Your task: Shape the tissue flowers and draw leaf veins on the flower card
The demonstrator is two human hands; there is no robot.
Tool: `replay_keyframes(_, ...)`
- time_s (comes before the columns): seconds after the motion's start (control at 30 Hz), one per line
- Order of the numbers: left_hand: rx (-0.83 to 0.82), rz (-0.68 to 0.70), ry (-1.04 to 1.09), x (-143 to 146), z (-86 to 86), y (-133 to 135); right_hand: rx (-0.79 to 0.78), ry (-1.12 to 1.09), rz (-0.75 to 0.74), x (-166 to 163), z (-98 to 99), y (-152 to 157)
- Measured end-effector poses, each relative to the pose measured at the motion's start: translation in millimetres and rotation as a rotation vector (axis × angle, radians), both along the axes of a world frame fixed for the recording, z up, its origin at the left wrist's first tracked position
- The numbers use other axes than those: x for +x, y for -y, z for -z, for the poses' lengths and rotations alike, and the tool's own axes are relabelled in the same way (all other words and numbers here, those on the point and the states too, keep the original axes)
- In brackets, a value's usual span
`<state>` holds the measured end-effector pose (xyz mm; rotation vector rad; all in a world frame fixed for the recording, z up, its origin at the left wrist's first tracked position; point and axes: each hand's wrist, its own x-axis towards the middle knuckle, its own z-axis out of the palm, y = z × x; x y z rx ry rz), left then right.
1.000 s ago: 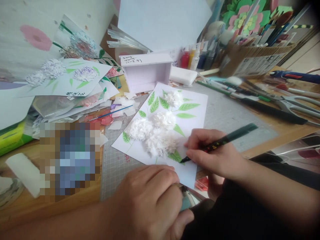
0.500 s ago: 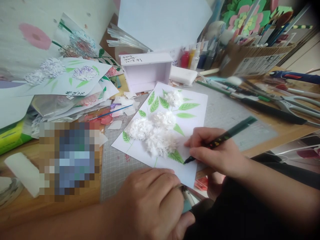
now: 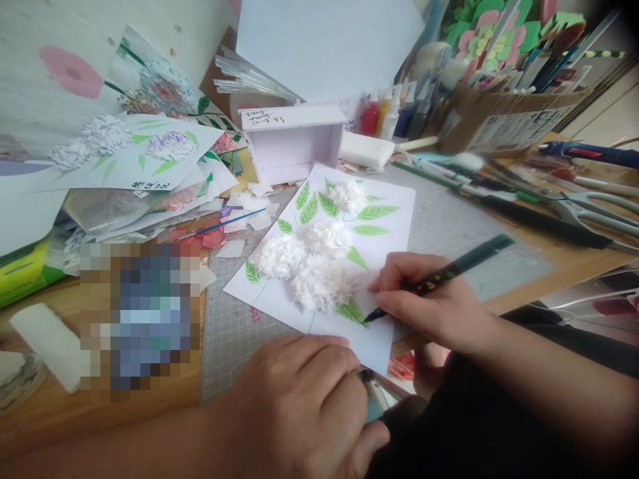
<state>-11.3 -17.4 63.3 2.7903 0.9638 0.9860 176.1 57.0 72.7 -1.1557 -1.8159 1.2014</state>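
A white card (image 3: 389,219) lies on the grey cutting mat (image 3: 439,226), bearing several white tissue-paper flowers (image 3: 319,263) and green painted leaves. My right hand (image 3: 429,303) grips a dark green marker pen (image 3: 449,273), its tip touching a leaf at the card's lower edge. My left hand (image 3: 304,406) is curled closed at the card's near corner; a small object under its fingers is mostly hidden.
A white open box (image 3: 292,143) stands behind the card. Finished flower cards (image 3: 134,153) and paper scraps pile at the left. Paint bottles (image 3: 379,116), a cardboard box of pens (image 3: 509,113), scissors (image 3: 594,213) and tools crowd the right.
The pen tip has made small strokes at the lower leaf, shifting slightly right and back. My left hand has stayed in place.
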Motion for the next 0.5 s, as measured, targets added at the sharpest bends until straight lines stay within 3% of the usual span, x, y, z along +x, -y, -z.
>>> replay_keyframes(0.13, -0.002, 0.002, -0.001, -0.4, 1.9, 0.6, -0.041, -0.010, -0.001, -0.6, -2.6, -1.0)
replay_keyframes(0.33, 0.042, -0.009, 0.020, 1.1, 5.4, -0.1, -0.266, -0.352, 0.139, 10.2, 3.5, -6.2)
replay_keyframes(0.5, 0.153, -0.003, 0.009, 3.2, 2.5, -1.2, -0.203, -0.455, 0.168, 23.2, -1.6, -34.5)
